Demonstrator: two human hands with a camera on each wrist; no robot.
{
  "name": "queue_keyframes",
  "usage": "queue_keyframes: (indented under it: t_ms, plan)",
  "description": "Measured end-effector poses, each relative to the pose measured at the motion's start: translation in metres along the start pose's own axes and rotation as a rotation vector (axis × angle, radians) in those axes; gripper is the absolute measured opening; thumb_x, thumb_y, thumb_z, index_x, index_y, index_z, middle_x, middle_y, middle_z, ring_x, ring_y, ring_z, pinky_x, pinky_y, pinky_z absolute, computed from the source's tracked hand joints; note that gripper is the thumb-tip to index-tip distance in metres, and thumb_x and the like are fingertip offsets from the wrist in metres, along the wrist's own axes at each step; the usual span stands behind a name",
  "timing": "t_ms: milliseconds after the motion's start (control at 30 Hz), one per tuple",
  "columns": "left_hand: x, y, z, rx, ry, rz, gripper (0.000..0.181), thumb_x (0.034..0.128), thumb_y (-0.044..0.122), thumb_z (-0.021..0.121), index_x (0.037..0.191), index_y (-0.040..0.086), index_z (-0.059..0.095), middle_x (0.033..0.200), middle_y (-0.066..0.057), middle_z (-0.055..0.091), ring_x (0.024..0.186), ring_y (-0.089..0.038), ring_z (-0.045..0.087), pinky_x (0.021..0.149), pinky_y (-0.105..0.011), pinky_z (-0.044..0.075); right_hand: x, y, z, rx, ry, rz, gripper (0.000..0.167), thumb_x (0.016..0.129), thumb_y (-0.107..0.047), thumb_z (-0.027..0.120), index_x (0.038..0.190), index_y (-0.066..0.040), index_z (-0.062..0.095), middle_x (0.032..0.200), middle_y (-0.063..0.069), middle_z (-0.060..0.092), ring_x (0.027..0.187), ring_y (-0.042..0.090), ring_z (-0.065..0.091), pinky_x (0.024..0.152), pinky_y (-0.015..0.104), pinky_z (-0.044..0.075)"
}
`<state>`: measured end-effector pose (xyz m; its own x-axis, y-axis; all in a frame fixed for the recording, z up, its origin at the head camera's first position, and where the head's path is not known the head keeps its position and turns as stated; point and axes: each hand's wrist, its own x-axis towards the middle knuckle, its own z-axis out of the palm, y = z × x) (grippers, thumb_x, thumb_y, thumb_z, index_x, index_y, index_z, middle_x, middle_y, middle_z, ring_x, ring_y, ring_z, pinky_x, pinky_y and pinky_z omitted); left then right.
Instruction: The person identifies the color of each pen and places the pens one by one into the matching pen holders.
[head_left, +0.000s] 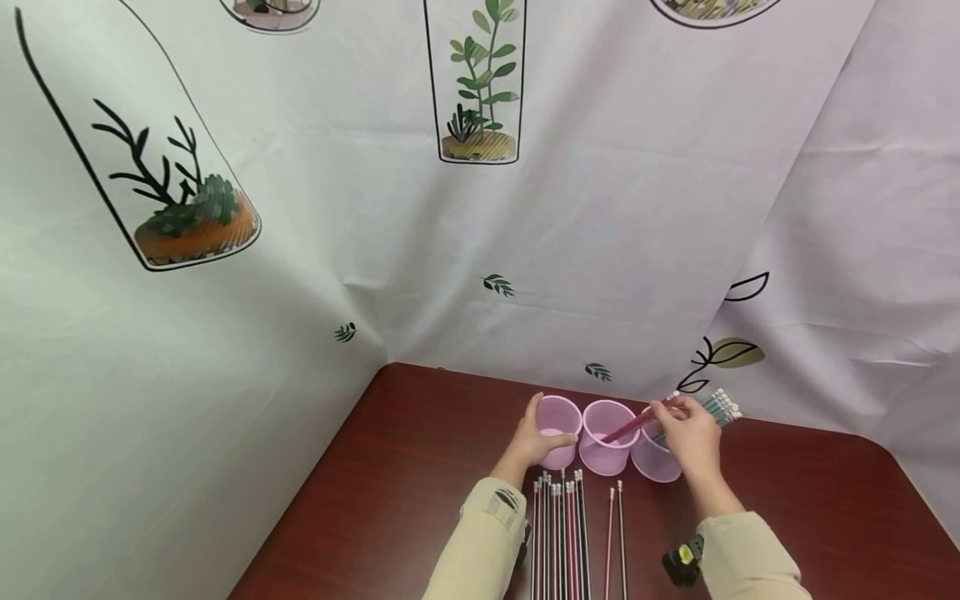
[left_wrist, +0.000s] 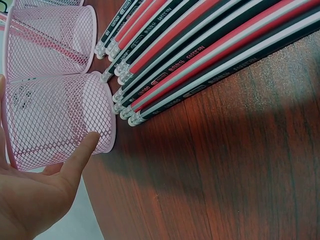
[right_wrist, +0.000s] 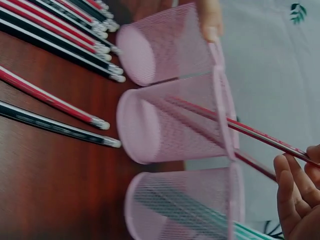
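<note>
Three pink mesh pencil cups stand in a row. My left hand (head_left: 529, 442) holds the left cup (head_left: 558, 412), thumb at its near side and fingers round its far side. Two red pencils (right_wrist: 250, 131) lean in the middle cup (right_wrist: 140, 127), their upper ends sticking out toward the right. My right hand (head_left: 692, 437) pinches one of these red pencils near its eraser end, above the right cup (head_left: 657, 465). Several green pencils (head_left: 722, 406) lean in that right cup, partly hidden behind the hand.
Several black and red pencils (head_left: 558, 533) lie side by side on the dark red table (head_left: 360, 500), eraser ends toward the cups. A red pencil (head_left: 610, 542) and a black pencil (head_left: 622, 542) lie apart to their right. A white patterned cloth (head_left: 600, 250) hangs behind.
</note>
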<state>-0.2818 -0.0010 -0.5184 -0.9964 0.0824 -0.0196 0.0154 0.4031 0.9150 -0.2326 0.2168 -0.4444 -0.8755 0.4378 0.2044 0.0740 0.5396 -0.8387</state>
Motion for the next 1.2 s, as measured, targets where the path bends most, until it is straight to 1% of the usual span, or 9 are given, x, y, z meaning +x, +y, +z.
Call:
queue_keyframes:
  t_ms: [133, 267, 400, 600, 833, 967, 1033, 1100, 1200]
  plan:
    - [0.0, 0.0, -0.001, -0.003, -0.002, 0.009, 0.1, 0.064, 0.023, 0.085, 0.144, 0.016, 0.026, 0.129, -0.028, 0.044, 0.11, -0.04, 0.049, 0.092, -0.052, 0.041, -0.004, 0.008, 0.008, 0.09, -0.058, 0.091, 0.029, 0.086, -0.019, 0.064, 0.099, 0.006, 0.058, 0.08, 0.017, 0.068, 0.052, 0.01, 0.061, 0.047, 0.023, 0.05]
    - [0.0, 0.001, -0.001, -0.004, -0.001, 0.007, 0.1, 0.064, 0.023, 0.085, 0.144, 0.016, 0.026, 0.129, -0.029, 0.043, 0.111, -0.041, 0.048, 0.092, -0.053, 0.041, -0.006, 0.013, 0.013, 0.171, -0.079, 0.17, 0.031, 0.087, -0.018, 0.063, 0.102, 0.008, 0.056, 0.072, 0.011, 0.068, 0.055, 0.016, 0.065, 0.047, 0.026, 0.052]
    - [0.0, 0.0, -0.001, -0.014, -0.004, 0.006, 0.1, 0.0643, 0.023, 0.085, 0.145, 0.016, 0.026, 0.13, -0.029, 0.042, 0.112, -0.041, 0.048, 0.093, -0.054, 0.04, -0.008, 0.016, 0.016, 0.189, -0.06, 0.201, 0.031, 0.087, -0.019, 0.063, 0.099, 0.009, 0.056, 0.063, 0.008, 0.066, 0.05, 0.014, 0.063, 0.044, 0.027, 0.051]
    - [-0.001, 0.0, 0.0, -0.01, -0.003, 0.009, 0.099, 0.0643, 0.023, 0.085, 0.144, 0.016, 0.026, 0.13, -0.029, 0.042, 0.112, -0.041, 0.048, 0.093, -0.053, 0.041, -0.01, 0.02, 0.017, 0.154, -0.036, 0.216, 0.032, 0.086, -0.021, 0.065, 0.097, 0.008, 0.06, 0.057, 0.007, 0.064, 0.044, 0.009, 0.06, 0.042, 0.024, 0.048]
    - [-0.002, 0.001, 0.0, -0.015, -0.003, 0.01, 0.099, 0.0639, 0.022, 0.085, 0.144, 0.016, 0.027, 0.129, -0.028, 0.043, 0.111, -0.041, 0.048, 0.092, -0.054, 0.041, -0.011, 0.021, 0.013, 0.179, -0.025, 0.235, 0.041, 0.086, -0.022, 0.065, 0.11, 0.01, 0.058, 0.066, 0.011, 0.067, 0.047, 0.011, 0.061, 0.044, 0.027, 0.051]
    - [-0.002, 0.0, 0.0, -0.01, -0.006, 0.008, 0.099, 0.0642, 0.023, 0.085, 0.144, 0.016, 0.027, 0.129, -0.027, 0.043, 0.111, -0.04, 0.048, 0.092, -0.054, 0.041, -0.018, 0.019, 0.011, 0.158, 0.016, 0.183, 0.036, 0.088, -0.026, 0.062, 0.103, 0.005, 0.056, 0.071, 0.014, 0.067, 0.044, 0.008, 0.059, 0.042, 0.024, 0.05]
    - [-0.002, 0.0, -0.001, -0.01, -0.008, 0.009, 0.1, 0.0643, 0.023, 0.085, 0.145, 0.016, 0.026, 0.129, -0.027, 0.043, 0.111, -0.041, 0.048, 0.091, -0.054, 0.041, -0.023, 0.019, 0.011, 0.126, -0.001, 0.136, 0.032, 0.089, -0.027, 0.062, 0.097, 0.003, 0.056, 0.068, 0.012, 0.066, 0.044, 0.009, 0.059, 0.043, 0.023, 0.048]
    - [-0.002, 0.0, -0.002, -0.015, -0.013, 0.008, 0.1, 0.0646, 0.023, 0.085, 0.145, 0.017, 0.026, 0.13, -0.028, 0.042, 0.112, -0.041, 0.048, 0.092, -0.054, 0.041, -0.03, 0.021, 0.013, 0.087, -0.075, 0.083, 0.028, 0.089, -0.025, 0.062, 0.092, 0.002, 0.058, 0.063, 0.008, 0.064, 0.045, 0.011, 0.058, 0.044, 0.022, 0.046]
    - [-0.002, 0.002, -0.003, -0.024, -0.017, 0.002, 0.099, 0.0648, 0.023, 0.085, 0.145, 0.017, 0.026, 0.131, -0.028, 0.042, 0.112, -0.042, 0.047, 0.092, -0.054, 0.04, -0.042, 0.029, 0.021, 0.031, -0.251, 0.004, 0.018, 0.086, -0.016, 0.064, 0.083, 0.002, 0.061, 0.058, 0.006, 0.06, 0.044, 0.015, 0.055, 0.044, 0.024, 0.044]
